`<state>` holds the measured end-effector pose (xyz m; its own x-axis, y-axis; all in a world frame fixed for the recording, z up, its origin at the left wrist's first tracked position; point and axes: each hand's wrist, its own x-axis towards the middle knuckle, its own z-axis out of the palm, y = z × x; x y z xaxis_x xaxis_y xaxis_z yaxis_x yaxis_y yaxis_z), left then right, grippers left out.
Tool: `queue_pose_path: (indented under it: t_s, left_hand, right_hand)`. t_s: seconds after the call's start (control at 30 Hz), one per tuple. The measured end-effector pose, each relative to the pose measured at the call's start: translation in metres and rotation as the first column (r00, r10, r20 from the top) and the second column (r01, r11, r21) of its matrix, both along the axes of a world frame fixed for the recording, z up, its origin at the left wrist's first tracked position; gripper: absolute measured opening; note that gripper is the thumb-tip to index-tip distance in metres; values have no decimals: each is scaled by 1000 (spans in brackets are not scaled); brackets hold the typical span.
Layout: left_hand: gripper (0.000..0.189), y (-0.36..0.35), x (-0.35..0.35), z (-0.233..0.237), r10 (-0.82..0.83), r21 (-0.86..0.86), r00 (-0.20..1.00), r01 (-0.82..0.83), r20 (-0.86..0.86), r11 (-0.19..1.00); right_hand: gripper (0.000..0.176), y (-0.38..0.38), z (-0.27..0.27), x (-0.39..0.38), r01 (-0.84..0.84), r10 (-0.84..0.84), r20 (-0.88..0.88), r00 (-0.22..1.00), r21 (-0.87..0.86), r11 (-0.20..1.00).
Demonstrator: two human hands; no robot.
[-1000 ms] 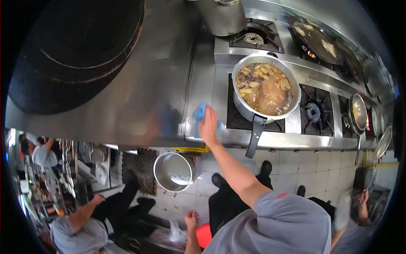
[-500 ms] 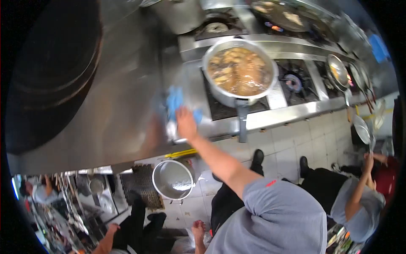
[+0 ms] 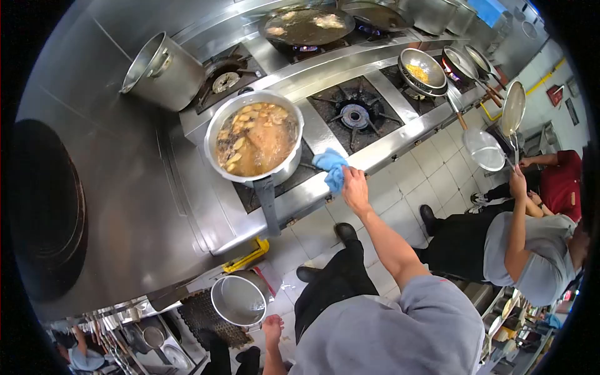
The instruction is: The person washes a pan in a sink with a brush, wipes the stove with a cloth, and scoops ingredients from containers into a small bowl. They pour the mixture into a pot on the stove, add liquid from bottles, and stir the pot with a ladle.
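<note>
My right hand (image 3: 355, 189) is closed on a crumpled blue cloth (image 3: 331, 169), over the front edge of the steel stove (image 3: 387, 153). Left of the cloth stands a large pot (image 3: 299, 125) of brown broth with pale sliced pieces and a big lump in it. Its dark handle (image 3: 267, 206) juts over the stove's front edge. Low at my side, my left hand (image 3: 273, 326) has its fingers curled in, with nothing seen in them. A metal bucket (image 3: 218, 299) stands on the floor close to it.
A lit burner (image 3: 355, 117) lies right of the pot. Behind are a wok (image 3: 306, 28) with frying pieces and a tall pot (image 3: 164, 72). A pan (image 3: 422, 72) holds yellow food. At right, a co-worker (image 3: 519, 247) holds strainers (image 3: 484, 150). A yellow pipe (image 3: 247, 255) runs under the counter.
My right hand has carried the blue cloth from the steel counter left of the broth pot to the stove's front edge, right of the pot. The view has turned and shifted.
</note>
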<state>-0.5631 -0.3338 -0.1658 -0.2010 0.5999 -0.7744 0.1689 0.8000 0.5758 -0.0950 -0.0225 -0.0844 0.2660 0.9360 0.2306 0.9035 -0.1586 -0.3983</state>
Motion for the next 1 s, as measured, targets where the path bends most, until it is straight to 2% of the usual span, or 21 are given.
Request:
queue_pose_path:
  t_s: [0.03,0.1,0.13,0.27,0.33,0.4,0.43,0.47,0.5,0.57,0.6,0.63,0.7,0.77,0.8,0.83,0.87,0.9,0.97,1.0]
  left_hand:
    - [15,0,5,-2,-1,5,1000,1,-1,1000]
    - [14,3,19,-1,-9,-74,1000,8,-18,997]
    - [14,7,27,2,-7,-75,1000,5,-25,997]
    - [15,19,68,17,49,-29,999,-49,23,998]
    - [16,27,94,21,145,-62,989,-145,-3,987]
    - [17,23,120,22,174,-34,985,-173,18,984]
    - [17,22,131,23,180,-2,982,-181,47,984]
    - [18,23,147,28,162,-7,987,-162,4,987]
    - [18,23,163,30,179,-12,984,-179,-10,984]
    - [19,22,186,38,178,-20,983,-178,40,984]
    - [17,23,195,38,122,-85,992,-122,-7,989]
    - [17,18,207,45,139,-115,990,-140,-10,984]
    - [17,37,230,40,284,-98,953,-274,106,957]
    - [18,67,248,43,109,-94,992,-102,68,990]
    - [18,84,252,37,-17,-13,999,18,51,1000]
    - [18,96,254,23,-144,63,989,142,30,988]
    - [17,108,254,-4,-141,92,989,137,40,986]
    - [16,119,257,-30,-139,123,989,132,49,984]
    - [15,161,283,-29,-125,119,988,115,88,986]
    - [15,176,298,-34,-152,101,978,138,145,985]
  right_hand:
    - [46,5,-7,4,1,-1,-1,1000,5,1000]
    - [46,13,-18,2,-111,110,16,994,203,973]
    - [45,20,-22,1,-171,164,75,984,114,979]
    - [46,100,-15,14,-208,208,12,978,130,969]
    - [38,160,-18,26,-263,259,47,965,165,950]
    - [28,230,-12,34,-266,272,-33,962,118,957]
    - [22,261,-6,34,-267,303,-87,949,293,918]
    - [26,289,6,31,-284,328,-127,936,277,918]
    - [35,307,8,25,-308,342,-40,939,350,885]
    - [44,337,-10,18,-416,413,130,902,-5,910]
    - [44,342,-15,17,-427,426,116,897,-18,904]
    - [41,336,-21,17,-450,445,121,887,12,893]
    - [39,331,-17,24,-481,470,144,871,53,875]
    - [27,305,-11,27,-494,504,196,841,-102,864]
    - [22,280,-13,25,-483,478,219,850,-33,875]
    - [19,248,-9,23,-453,449,267,853,-49,890]
    - [28,213,-6,24,-478,473,193,860,-21,878]
    - [32,178,-9,24,-477,473,192,860,-26,878]
    - [34,108,-6,28,-485,485,166,859,-46,874]
    - [39,80,-1,35,-493,492,82,867,1,870]
